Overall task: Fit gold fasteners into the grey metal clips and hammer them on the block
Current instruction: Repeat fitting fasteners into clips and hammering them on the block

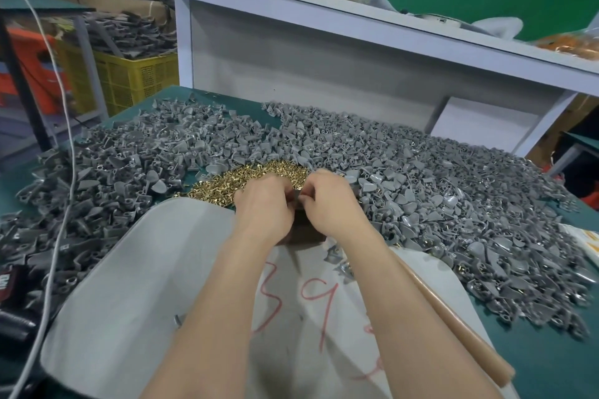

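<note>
Both hands meet over the dark block [304, 230] at the table's middle. My left hand [264, 204] and my right hand [330, 201] have curled fingers pinching a small grey clip [296, 196] between them; it is mostly hidden. A pile of gold fasteners [259, 176] lies just beyond the hands. Heaps of grey metal clips [453, 191] cover the green table on the left, behind and right. A wooden hammer handle [453, 314] lies under my right forearm.
A white sack [136, 285] with red numbers is spread at the near edge. A white cable [64, 172] hangs at left. Above the table, a grey shelf [356, 10] holds bags of gold parts. A yellow crate [136, 74] stands at far left.
</note>
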